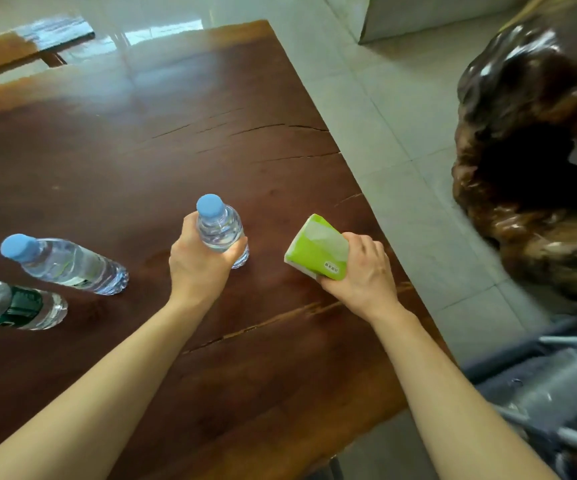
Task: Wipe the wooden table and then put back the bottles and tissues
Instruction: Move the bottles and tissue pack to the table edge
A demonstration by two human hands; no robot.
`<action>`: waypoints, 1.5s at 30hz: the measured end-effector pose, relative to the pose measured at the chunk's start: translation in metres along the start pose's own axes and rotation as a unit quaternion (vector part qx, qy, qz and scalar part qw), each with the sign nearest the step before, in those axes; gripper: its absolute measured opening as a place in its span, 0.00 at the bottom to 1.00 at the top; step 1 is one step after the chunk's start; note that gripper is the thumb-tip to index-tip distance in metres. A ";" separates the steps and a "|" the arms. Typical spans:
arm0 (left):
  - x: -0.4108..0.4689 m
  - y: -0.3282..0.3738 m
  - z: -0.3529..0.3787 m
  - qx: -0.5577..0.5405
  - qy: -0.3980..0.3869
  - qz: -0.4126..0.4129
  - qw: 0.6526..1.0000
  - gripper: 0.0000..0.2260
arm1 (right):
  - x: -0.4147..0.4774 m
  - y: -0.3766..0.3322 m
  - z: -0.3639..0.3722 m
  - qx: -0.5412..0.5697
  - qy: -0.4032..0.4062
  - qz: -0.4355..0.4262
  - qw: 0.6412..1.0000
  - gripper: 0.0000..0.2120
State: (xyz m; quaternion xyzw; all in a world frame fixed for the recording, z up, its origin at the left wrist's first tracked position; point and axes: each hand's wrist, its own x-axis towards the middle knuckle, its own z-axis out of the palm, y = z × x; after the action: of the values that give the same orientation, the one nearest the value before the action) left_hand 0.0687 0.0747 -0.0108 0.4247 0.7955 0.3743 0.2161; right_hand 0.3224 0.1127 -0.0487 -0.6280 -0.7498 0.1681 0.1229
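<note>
We log one blue-capped bottle (220,227) upright on the wooden counter (141,150), our left hand (198,263) wrapped around its body, long axis vertical. We log one green tissue pack (317,250) gripped at its near end by our right hand (361,268), tilted just above the counter near the right edge. Two more bottles, one blue-capped (65,263) and one green-labelled (17,303), stand apart to our left, nearer the left hand.

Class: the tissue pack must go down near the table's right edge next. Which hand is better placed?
Right. The right hand already holds the tissue pack near that edge; the left hand grips a bottle.
</note>
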 end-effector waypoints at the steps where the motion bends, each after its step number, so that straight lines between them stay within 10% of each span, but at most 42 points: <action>1: -0.004 0.008 0.008 -0.012 -0.019 0.007 1.000 0.26 | -0.012 0.010 -0.006 -0.002 0.005 0.021 1.000 0.39; 12: -0.055 0.086 0.113 -0.066 -0.184 0.109 0.975 0.25 | -0.122 0.094 -0.034 -0.008 0.073 0.222 0.972 0.36; 27: -0.084 0.093 0.187 -0.036 -0.303 0.123 0.944 0.27 | -0.153 0.130 0.002 -0.025 0.050 0.291 0.955 0.37; 39: -0.084 0.093 0.169 0.013 -0.358 0.141 0.923 0.35 | -0.156 0.135 -0.005 -0.012 -0.045 0.290 0.956 0.63; 45: -0.090 0.071 0.114 0.131 -0.306 0.224 0.916 0.30 | -0.165 0.099 -0.041 -0.052 0.073 0.190 0.978 0.38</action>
State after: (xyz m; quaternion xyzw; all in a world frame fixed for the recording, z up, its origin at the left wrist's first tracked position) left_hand 0.2299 0.0717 -0.0250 0.7101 0.6166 0.1567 0.3017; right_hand 0.4578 -0.0302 -0.0471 -0.7754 -0.6133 0.1027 0.1101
